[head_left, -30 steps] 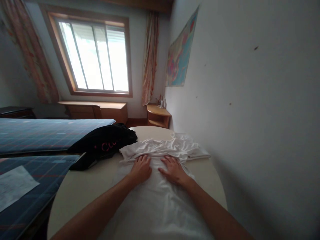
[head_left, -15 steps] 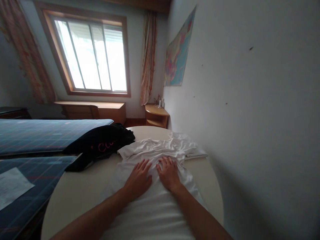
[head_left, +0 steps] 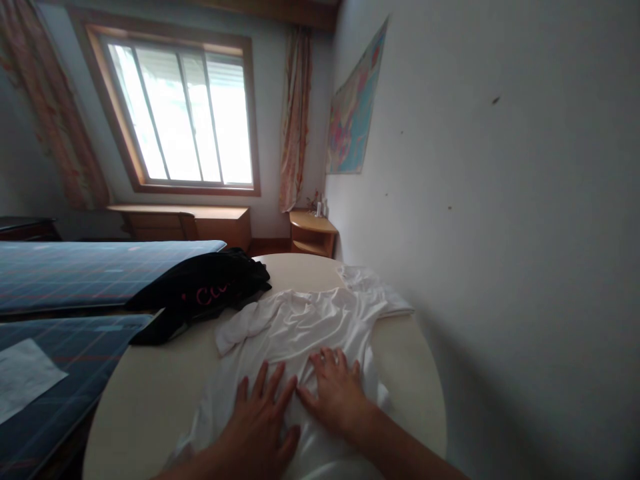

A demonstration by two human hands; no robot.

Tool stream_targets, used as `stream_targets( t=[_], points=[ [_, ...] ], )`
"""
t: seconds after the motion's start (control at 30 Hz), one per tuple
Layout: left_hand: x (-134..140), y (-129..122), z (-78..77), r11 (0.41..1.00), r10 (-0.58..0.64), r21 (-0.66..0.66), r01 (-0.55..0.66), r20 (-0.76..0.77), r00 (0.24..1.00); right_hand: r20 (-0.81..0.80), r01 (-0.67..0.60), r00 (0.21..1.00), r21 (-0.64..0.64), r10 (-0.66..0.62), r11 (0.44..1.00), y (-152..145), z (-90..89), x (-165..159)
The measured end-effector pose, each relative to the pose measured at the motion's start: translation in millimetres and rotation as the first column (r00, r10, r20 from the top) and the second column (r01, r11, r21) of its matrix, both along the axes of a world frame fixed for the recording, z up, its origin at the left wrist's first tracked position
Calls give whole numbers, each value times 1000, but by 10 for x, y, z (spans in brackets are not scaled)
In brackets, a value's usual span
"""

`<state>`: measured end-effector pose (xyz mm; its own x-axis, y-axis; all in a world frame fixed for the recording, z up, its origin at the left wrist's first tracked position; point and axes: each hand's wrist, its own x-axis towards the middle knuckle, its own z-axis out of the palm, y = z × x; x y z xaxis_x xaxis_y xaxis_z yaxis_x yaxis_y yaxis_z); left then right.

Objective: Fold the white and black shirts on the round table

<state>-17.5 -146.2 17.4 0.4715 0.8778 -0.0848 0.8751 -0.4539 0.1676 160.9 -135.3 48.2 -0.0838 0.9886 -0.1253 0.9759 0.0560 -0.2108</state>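
**White T-shirt (head_left: pixel 325 317) lying wrinkled on a round table (head_left: pixel 125 400)**

The left hand (head_left: pixel 263 417) is resting on the shirt, fingers spread wide, gripping nothing; the right hand (head_left: pixel 336 388) is lying beside it, fingers moderately parted, also gripping nothing. Pink-lettered black cloth (head_left: pixel 225 272) is draping over the table's far-left edge.

White shirt (head_left: pixel 320 323) pulled nearer, left fingers (head_left: pixel 260 383) apparently spread wider

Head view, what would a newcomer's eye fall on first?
The bright window at upper left stands out first. Below, the left hand and right hand lie spread on a white shirt on the round table. A black cloth with pink lettering lies at the table's left edge.
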Motion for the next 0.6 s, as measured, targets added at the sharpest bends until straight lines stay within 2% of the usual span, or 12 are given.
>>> stream_targets(
  t=[0.13, 0.27, 0.37, 0.43, 0.53, 0.6],
  points=[
    [117, 330, 169, 993, 51, 102, -55, 41, 998, -40, 33, 999, -26, -34, 999, 342, -33, 128],
    [306, 794, 212, 975, 81, 199, -97, 86, 993, -57, 60, 996, -30, -62, 998, 730, -113, 208],
    [423, 1051, 166, 962, 119, 233, -143, 115, 986, -78, 82, 994, 46, -78, 996, 879, -180, 209],
    [452, 1139, 103, 953, 92, 270, -141, 188, 978, -79, 87, 994, 130, -77, 988, 890, -239, 200],
    [410, 1139, -18, 930, -19, 355, -95, 304, 952, -68, 90, 995, 201, -78, 975, 813, -329, 198],
    [347, 1068, -96, 915, -87, 399, -51, 320, 944, -55, 109, 993, 204, -100, 973, 721, -379, 198]
  ],
)
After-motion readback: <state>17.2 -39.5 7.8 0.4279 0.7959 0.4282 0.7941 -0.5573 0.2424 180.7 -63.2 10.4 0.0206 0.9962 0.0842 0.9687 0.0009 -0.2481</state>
